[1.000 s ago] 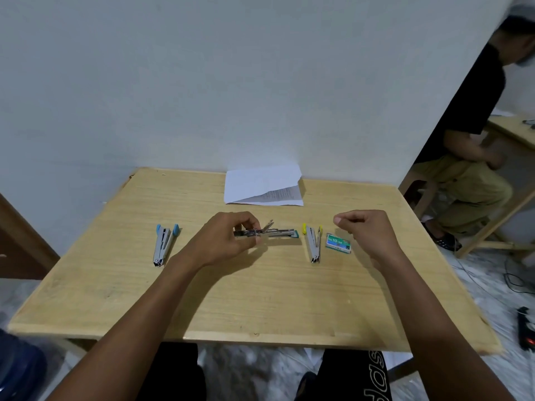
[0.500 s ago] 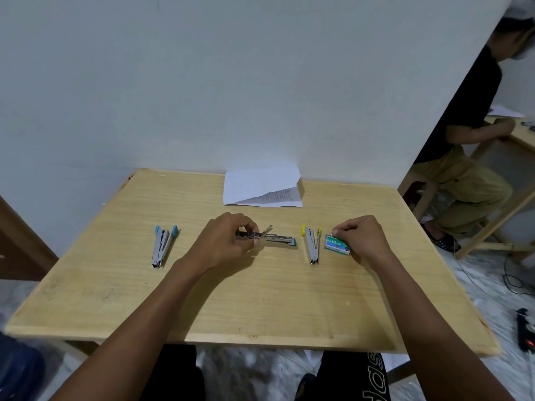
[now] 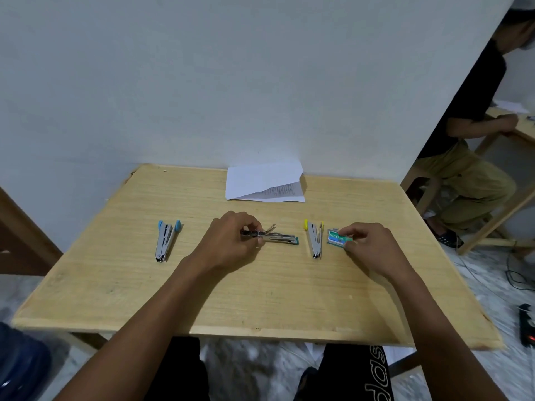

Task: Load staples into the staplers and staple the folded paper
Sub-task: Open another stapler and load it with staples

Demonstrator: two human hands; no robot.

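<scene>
On the wooden table [image 3: 260, 290] three staplers lie in a row. My left hand [image 3: 231, 241] pinches the middle one, a green stapler [image 3: 279, 238] lying flat and opened out. A blue stapler [image 3: 166, 238] lies to the left, a yellow stapler [image 3: 315, 236] to the right. Right of the yellow one is a small green staple box [image 3: 335, 238]; my right hand [image 3: 369, 244] pinches its right end with thumb and fingers. The folded paper [image 3: 265, 182] rests at the table's far edge against the wall.
A white wall stands directly behind the table. A seated person [image 3: 469, 157] is at another wooden table to the right. Cables and a black power strip [image 3: 527, 328] lie on the floor at right. A blue container [image 3: 20, 363] sits at lower left.
My right hand came down from above the table onto the staple box and took hold of its right end. My left hand stayed on the middle stapler.
</scene>
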